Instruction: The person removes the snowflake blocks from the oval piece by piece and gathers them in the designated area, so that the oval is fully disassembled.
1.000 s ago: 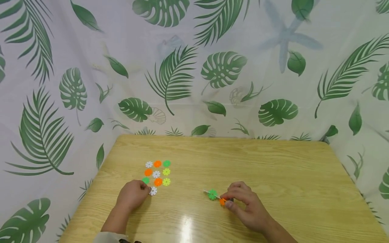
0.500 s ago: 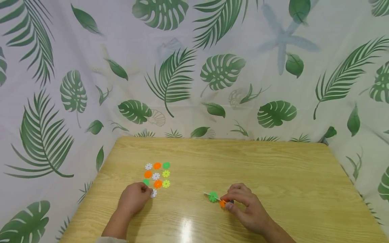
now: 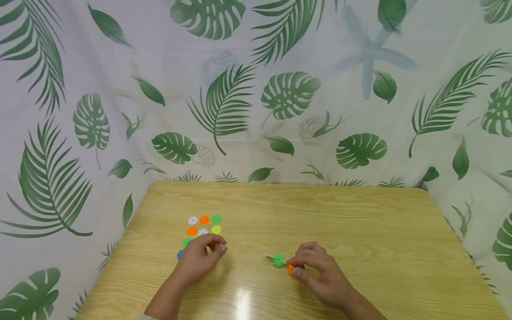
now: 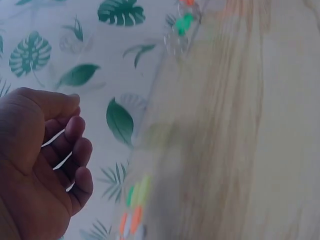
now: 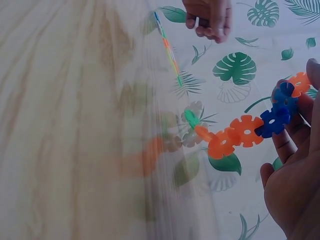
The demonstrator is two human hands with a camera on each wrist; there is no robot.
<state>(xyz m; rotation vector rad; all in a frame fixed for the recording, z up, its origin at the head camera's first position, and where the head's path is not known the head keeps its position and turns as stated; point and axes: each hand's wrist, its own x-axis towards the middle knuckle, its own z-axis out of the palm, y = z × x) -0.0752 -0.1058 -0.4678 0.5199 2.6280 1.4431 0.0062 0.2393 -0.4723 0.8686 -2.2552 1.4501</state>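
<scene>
In the head view my right hand (image 3: pixel 326 275) grips a chain of interlocking plastic discs between thumb and fingers. Toward its free end the chain carries a green disc (image 3: pixel 278 260) and a white disc seen edge-on. Held close to the fingers, blue discs (image 5: pixel 274 123) and orange discs (image 5: pixel 246 131) show in the right wrist view. Over the near part of the loose discs (image 3: pixel 204 219), my left hand (image 3: pixel 200 260) hovers with thumb and index finger close together. I cannot tell whether something thin is pinched there. Some discs, including the front white one, are hidden under this hand.
White, orange, green and yellow notched discs lie in rows on the left of the wooden table (image 3: pixel 340 218), and a blue disc (image 3: pixel 180 254) sits at their near left. A leaf-print curtain (image 3: pixel 240 111) hangs behind the table and along its sides.
My left hand has moved right from beside the white disc and now covers part of the rows. The blue disc has come into view. My right hand and the chain stay nearly still.
</scene>
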